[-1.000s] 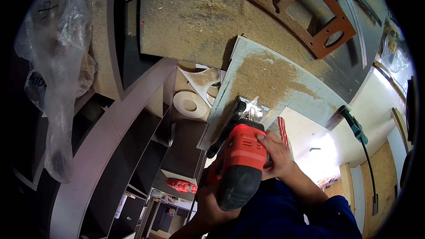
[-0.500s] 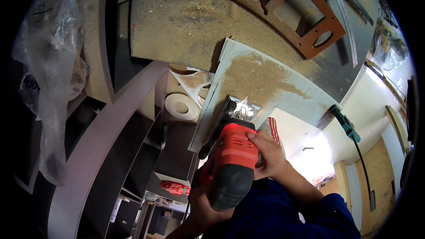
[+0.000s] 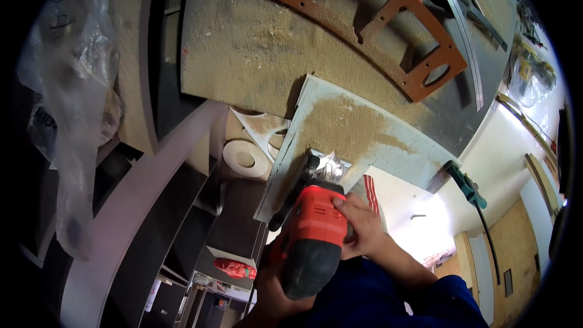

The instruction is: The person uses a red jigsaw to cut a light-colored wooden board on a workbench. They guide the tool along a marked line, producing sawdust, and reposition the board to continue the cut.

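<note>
Jigsaw (image 3: pixel 319 218), red at its front part and black at its rear, is placed over the pale board (image 3: pixel 407 167), near the board's lower left part, and its shiny metal base (image 3: pixel 344 169) rests on the board surface under a bright light. Right hand (image 3: pixel 363 225) is grasping the tool on its right side, with the thumb laid on the red casing; its other fingers are mostly hidden behind the body. Left hand (image 3: pixel 273 285) is holding the tool from the lower left side, and its fingers I cannot see well, because the tool covers them. Sawdust (image 3: pixel 346 124) lies thickly on the board, just ahead of the base. At the right end of the board there is a green clamp (image 3: pixel 466 183). The upper part of the board overlaps the dusty worktable (image 3: pixel 243 54), on which lie a brown curved frame (image 3: pixel 331 19) with many holes and, to the right of it, a thin metal strip (image 3: pixel 477 88). Below and to the left of the board a pale ring (image 3: pixel 232 158) is visible, and farther left hangs a clear plastic bag (image 3: pixel 79 79)
</note>
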A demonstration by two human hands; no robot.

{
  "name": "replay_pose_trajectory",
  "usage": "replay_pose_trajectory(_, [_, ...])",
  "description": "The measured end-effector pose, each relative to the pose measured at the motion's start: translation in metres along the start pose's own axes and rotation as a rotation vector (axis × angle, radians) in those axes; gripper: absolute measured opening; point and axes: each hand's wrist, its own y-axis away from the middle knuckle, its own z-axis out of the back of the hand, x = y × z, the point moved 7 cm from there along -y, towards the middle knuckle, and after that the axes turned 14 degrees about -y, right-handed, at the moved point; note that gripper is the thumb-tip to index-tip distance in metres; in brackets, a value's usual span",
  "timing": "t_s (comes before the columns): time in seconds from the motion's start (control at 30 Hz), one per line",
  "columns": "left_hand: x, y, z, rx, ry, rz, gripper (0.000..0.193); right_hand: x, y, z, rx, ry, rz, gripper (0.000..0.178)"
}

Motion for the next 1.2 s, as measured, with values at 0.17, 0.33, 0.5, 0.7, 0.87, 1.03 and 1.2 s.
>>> replay_pose_trajectory(0.17, [0.000,-0.001,0.001,-0.051,-0.007,0.003,0.026,0.001,-0.001,0.000,-0.008,0.001,0.005,0.078])
replay_pose_trajectory(0.33, [0.006,0.005,-0.001,-0.075,-0.026,0.068,0.047,-0.001,-0.002,0.001,-0.004,-0.001,0.000,0.078])
replay_pose_trajectory(0.5, [-0.005,-0.001,0.002,-0.071,0.048,0.037,0.045,0.002,-0.004,0.002,-0.010,0.002,0.013,0.078])
replay_pose_trajectory(0.7, [-0.013,-0.005,0.006,-0.022,0.045,0.083,0.045,0.005,-0.006,0.005,-0.002,0.014,0.017,0.077])
replay_pose_trajectory(0.87, [-0.017,-0.008,0.006,-0.032,0.029,0.059,0.045,0.005,-0.006,0.006,0.016,0.020,-0.008,0.077])
replay_pose_trajectory(1.03, [-0.022,-0.011,0.008,-0.021,0.019,0.047,0.044,0.004,-0.006,0.007,0.005,0.030,-0.001,0.077])
replay_pose_trajectory(1.2, [-0.019,-0.009,0.007,-0.043,0.000,0.053,0.043,0.006,-0.011,0.009,0.026,0.018,-0.024,0.077])
